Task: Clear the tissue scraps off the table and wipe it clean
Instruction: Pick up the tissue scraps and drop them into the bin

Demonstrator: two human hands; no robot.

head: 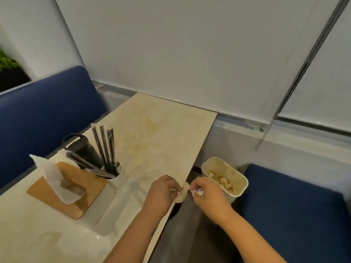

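Note:
My left hand (163, 190) is at the right edge of the pale marble-look table (155, 133) and pinches a crumpled tissue scrap (181, 195) that hangs over the edge. Just past the edge, my right hand (206, 193) holds small white tissue scraps (197, 192) in curled fingers. A cream waste bin (241, 180) stands right beside that hand, on the floor between table and seat. Crumpled tissue (221, 182) lies inside it.
A wooden tissue box (76, 204) with a white tissue pulled up stands on the left of the table. Behind it are a white cup of dark straws (109, 164) and a black tumbler (83, 147). Blue bench seats (296, 205) flank the table; white blinds hang behind.

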